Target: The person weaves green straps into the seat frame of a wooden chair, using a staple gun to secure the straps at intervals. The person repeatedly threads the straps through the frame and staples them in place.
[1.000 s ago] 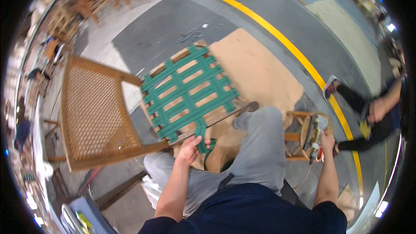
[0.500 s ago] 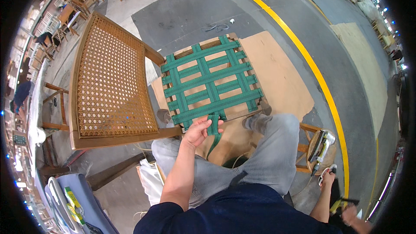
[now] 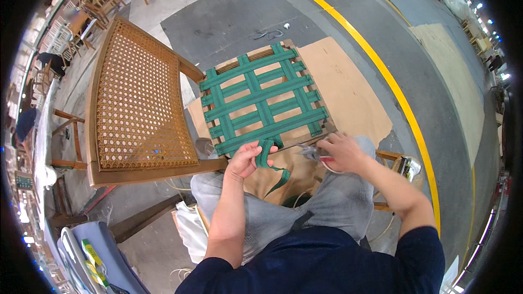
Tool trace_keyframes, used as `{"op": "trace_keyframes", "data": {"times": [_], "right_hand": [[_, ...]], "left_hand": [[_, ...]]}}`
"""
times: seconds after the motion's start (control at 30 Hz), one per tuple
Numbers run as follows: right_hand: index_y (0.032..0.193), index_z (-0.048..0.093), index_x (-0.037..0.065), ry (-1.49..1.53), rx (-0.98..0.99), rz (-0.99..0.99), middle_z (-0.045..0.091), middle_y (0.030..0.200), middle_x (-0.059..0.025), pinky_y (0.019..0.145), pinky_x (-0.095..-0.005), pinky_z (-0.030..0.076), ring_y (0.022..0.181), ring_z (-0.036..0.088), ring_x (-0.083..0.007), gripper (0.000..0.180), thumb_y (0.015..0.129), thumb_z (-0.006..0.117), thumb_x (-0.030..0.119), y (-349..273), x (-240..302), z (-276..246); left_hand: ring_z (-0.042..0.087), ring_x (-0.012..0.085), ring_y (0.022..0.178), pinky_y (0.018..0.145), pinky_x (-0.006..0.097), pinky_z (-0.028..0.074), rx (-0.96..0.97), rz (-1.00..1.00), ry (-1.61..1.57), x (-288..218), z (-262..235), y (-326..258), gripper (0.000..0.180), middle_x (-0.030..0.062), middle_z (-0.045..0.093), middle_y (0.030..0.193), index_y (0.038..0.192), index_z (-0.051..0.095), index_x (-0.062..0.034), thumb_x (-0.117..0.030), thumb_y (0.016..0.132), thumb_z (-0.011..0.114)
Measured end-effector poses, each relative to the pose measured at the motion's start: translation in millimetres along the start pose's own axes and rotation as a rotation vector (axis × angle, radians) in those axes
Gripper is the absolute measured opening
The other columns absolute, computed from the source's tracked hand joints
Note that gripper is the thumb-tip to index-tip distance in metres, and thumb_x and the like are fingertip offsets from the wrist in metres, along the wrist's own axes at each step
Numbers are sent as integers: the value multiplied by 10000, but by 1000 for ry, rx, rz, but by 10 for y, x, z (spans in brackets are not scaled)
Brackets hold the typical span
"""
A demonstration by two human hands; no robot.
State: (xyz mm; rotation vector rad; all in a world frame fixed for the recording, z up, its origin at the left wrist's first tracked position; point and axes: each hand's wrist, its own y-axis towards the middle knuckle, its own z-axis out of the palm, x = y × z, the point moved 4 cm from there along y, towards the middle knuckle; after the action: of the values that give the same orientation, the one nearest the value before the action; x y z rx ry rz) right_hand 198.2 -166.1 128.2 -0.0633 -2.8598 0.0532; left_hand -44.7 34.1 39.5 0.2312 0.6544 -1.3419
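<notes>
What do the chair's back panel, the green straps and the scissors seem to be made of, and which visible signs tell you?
Back panel: probably woven cane, tan and matt, from its open lattice; a plastic imitation is possible.

Green straps: likely woven fabric, cotton or synthetic unclear, from their lengthwise stripes and soft curl.

Scissors: apparently metal blades, from their grey sheen, though blurred.

Webbing (image 3: pixel 263 94) across chair seat (image 3: pixel 328 128); backrest (image 3: pixel 144 103) left; stool (image 3: pixel 388 155) right, tool (image 3: pixel 413 170) apparently atop.

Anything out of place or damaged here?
Minor clutter: a white scrap and a looped strand lie loose on the dark floor. The green strip in the left hand has a curled, dangling end, unlike the flat woven bands. No clear damage.
</notes>
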Motion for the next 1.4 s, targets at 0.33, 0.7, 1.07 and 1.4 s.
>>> {"op": "trace_keyframes", "data": {"times": [0.33,0.7,1.07,1.4], "right_hand": [[1138,649,199,-193,58,-335,651,962,-103,827,-455,447,966,671,-310,457,834,783,513,881,85,484],[1287,623,101,816,-509,567,760,997,-86,826,-393,591,917,753,-230,390,921,744,158,-292,-785,-67],[1422,596,85,-151,-566,1480,682,1329,-238,993,-496,526,1215,653,-439,503,1000,663,349,-4022,-1315,72],[1430,604,121,-125,-283,1591,629,1251,-253,990,-517,518,1175,639,-447,512,942,720,223,-3798,-1544,273]], "left_hand": [[769,331,945,873,426,644,3,-58,64,48,29,-85,467,211,715,1285,1468,518,57,-126,1049,610],[713,423,1114,964,559,611,-474,-106,-28,489,-9,-338,251,181,684,1201,1314,569,-47,-174,1097,561],[671,255,1010,848,490,596,-870,193,-229,643,-196,-5,218,37,680,1145,1315,604,-149,-203,1111,550],[658,211,945,779,425,600,-940,32,-189,581,-113,-6,211,4,690,1125,1303,629,-176,-201,1113,540]]}}
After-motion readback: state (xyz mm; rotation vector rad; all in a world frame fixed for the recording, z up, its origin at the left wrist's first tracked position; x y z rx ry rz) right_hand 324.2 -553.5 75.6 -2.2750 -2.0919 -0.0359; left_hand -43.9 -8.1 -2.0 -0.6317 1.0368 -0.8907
